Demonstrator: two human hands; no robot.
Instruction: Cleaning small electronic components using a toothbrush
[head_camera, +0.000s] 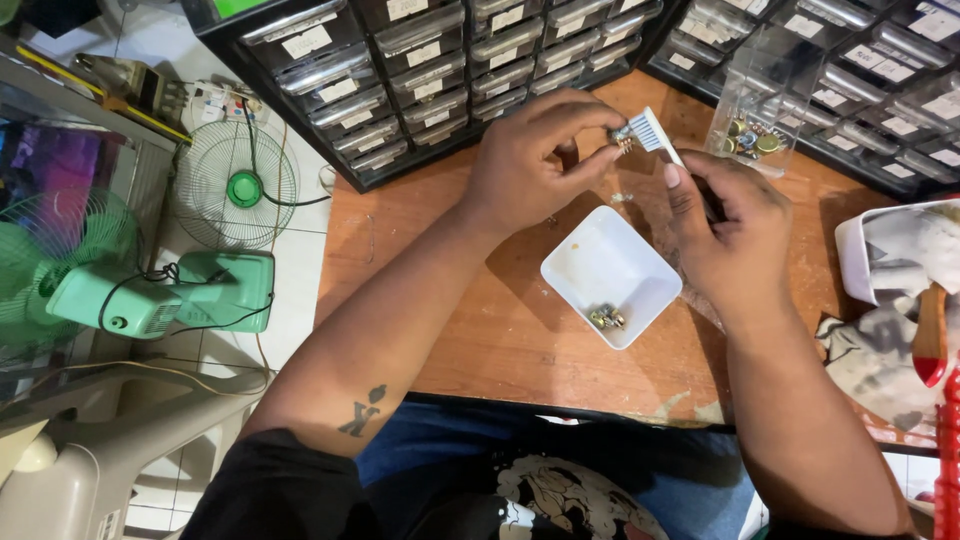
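Part (622, 137) pinched in left hand (530, 160) fingertips — toothbrush (652, 131) bristles touching, right hand (730, 235).

White rectangular paper labels (306, 41) on fronts of clear drawers in black drawer cabinet (420, 80), rear left of desk (520, 330). Same white labels (880, 56) on second black cabinet (860, 90), rear right. Clear plastic packet (760, 110) of small metal parts leans against right cabinet.
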